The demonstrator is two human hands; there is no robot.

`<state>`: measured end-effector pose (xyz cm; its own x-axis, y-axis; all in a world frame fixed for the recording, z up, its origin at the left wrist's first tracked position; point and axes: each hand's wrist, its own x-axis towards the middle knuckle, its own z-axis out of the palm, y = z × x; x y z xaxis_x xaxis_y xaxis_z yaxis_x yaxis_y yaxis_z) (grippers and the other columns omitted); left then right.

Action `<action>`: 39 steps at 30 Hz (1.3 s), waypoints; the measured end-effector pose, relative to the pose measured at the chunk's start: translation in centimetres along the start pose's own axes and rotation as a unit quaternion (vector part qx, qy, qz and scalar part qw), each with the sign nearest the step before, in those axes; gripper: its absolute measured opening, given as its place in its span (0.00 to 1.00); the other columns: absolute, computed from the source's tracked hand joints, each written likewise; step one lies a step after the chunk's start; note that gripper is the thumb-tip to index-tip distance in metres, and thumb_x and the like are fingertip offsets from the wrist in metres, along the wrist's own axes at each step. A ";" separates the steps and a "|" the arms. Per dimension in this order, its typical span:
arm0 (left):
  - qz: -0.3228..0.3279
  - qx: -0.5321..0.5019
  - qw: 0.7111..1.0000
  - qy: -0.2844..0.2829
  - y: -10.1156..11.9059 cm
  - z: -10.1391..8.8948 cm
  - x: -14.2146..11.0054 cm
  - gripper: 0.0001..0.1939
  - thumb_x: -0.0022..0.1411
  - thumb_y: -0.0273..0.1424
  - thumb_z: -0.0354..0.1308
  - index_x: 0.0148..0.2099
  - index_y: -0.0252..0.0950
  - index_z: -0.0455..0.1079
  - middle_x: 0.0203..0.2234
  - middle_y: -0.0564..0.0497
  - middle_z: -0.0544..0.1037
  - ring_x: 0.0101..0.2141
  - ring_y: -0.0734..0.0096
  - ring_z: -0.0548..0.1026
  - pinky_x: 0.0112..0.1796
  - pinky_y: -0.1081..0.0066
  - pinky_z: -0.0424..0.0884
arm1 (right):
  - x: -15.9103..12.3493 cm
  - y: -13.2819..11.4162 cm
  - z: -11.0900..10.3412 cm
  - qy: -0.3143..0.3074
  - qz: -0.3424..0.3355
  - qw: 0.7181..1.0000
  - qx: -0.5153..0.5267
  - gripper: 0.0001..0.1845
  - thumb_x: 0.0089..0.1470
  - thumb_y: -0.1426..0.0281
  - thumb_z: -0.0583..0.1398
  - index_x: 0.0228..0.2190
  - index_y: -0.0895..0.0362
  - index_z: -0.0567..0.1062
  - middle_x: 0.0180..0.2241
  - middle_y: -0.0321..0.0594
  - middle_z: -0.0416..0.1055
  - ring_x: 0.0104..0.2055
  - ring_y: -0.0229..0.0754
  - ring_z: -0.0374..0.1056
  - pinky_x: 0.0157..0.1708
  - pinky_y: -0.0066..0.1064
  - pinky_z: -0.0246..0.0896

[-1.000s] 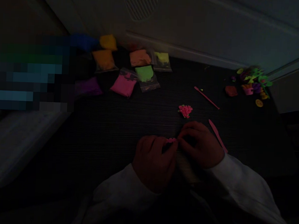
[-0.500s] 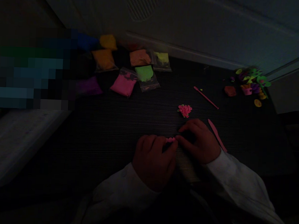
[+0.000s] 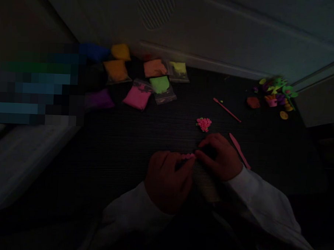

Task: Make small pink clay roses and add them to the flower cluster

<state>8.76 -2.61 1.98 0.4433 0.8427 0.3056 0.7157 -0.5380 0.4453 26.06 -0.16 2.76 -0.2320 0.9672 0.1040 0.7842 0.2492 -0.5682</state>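
Observation:
My left hand [image 3: 170,180] is closed on a small pink piece of modelling clay [image 3: 188,156] with a bumpy upper edge, pinched between thumb and fingers. Part of the clay is hidden by that hand. Close to its right end is the thumb of my right hand [image 3: 221,157]; whether it touches cannot be made out. That hand's thumb and forefinger are curved, with a gap between them. Just beyond the hands lies a pink clay flower cluster [image 3: 204,124] with bits of green. A pink plastic clay knife [image 3: 239,151] rests beside my right hand.
A thin pink modelling tool [image 3: 227,110] lies farther back. Bags of coloured clay, including a pink bag [image 3: 137,97] and a green bag [image 3: 160,85], are at the back left. A brownish-red lump [image 3: 253,102] and small colourful clay figures [image 3: 279,91] sit at the back right.
The view has shifted slightly, moving the things on the right a little leftward. My hands keep nearly the same pose around the pink clay.

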 end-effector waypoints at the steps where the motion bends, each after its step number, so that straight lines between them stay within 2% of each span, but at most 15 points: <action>1: 0.001 -0.004 1.000 0.012 -0.2 -0.2 -0.1 0.15 0.49 0.29 0.51 0.41 0.38 0.68 0.28 0.47 0.67 0.32 0.66 0.63 0.35 0.61 0.61 | -0.1 0.0 -0.1 0.004 -0.003 1.000 0.009 0.07 0.43 0.69 0.56 0.29 0.56 0.67 0.31 0.40 0.62 0.36 0.41 0.59 0.36 0.36 0.55; 4: -0.001 0.005 0.999 0.046 -0.9 -1.0 -0.6 0.12 0.47 0.26 0.52 0.36 0.34 0.71 0.25 0.47 0.67 0.30 0.67 0.63 0.34 0.62 0.61 | -1.0 -0.2 -0.4 0.015 -0.009 1.000 0.015 0.09 0.46 0.71 0.53 0.32 0.56 0.68 0.33 0.40 0.62 0.38 0.40 0.58 0.37 0.35 0.55; 6: -0.005 0.028 0.998 0.047 -1.5 -1.4 -1.0 0.12 0.46 0.26 0.53 0.36 0.35 0.71 0.25 0.47 0.67 0.30 0.68 0.64 0.34 0.62 0.61 | -1.9 -0.3 -0.4 0.016 -0.020 1.000 -0.011 0.11 0.46 0.72 0.52 0.35 0.56 0.68 0.34 0.41 0.61 0.38 0.40 0.58 0.36 0.35 0.54; 10: 0.023 0.065 0.997 0.024 -1.9 -1.6 -1.3 0.15 0.46 0.27 0.54 0.40 0.37 0.69 0.26 0.47 0.66 0.30 0.68 0.64 0.35 0.61 0.60 | -3.5 -0.8 -0.2 -0.007 -0.074 0.992 -0.105 0.18 0.45 0.70 0.53 0.41 0.52 0.66 0.34 0.40 0.61 0.35 0.41 0.57 0.35 0.38 0.50; 16: 0.016 0.088 0.996 -0.018 -1.4 -0.9 -0.8 0.20 0.48 0.33 0.52 0.47 0.45 0.62 0.28 0.49 0.66 0.31 0.67 0.62 0.35 0.60 0.59 | -3.7 -1.2 0.2 -0.016 -0.084 0.978 -0.189 0.20 0.46 0.66 0.52 0.44 0.47 0.63 0.34 0.39 0.63 0.33 0.41 0.55 0.34 0.40 0.46; 23: 0.012 0.108 0.993 -0.052 -1.3 -0.5 -0.7 0.22 0.50 0.36 0.50 0.50 0.48 0.58 0.30 0.49 0.66 0.33 0.66 0.62 0.37 0.60 0.58 | -3.6 -1.1 0.2 -0.028 -0.085 0.978 -0.191 0.20 0.46 0.65 0.51 0.45 0.49 0.63 0.35 0.39 0.63 0.33 0.42 0.55 0.35 0.41 0.45; 39: 0.030 0.098 0.994 -0.045 -1.4 -0.4 -0.6 0.21 0.50 0.35 0.51 0.48 0.46 0.60 0.29 0.49 0.66 0.31 0.67 0.62 0.36 0.61 0.59 | -3.4 -1.4 -0.3 -0.056 -0.093 0.977 -0.185 0.21 0.47 0.66 0.51 0.46 0.48 0.61 0.36 0.40 0.63 0.34 0.42 0.55 0.36 0.41 0.44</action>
<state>7.25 -2.42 1.54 0.5281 0.8127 0.2462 0.7745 -0.5799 0.2528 25.88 -3.83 3.45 -0.4354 0.8971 0.0755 0.8719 0.4411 -0.2125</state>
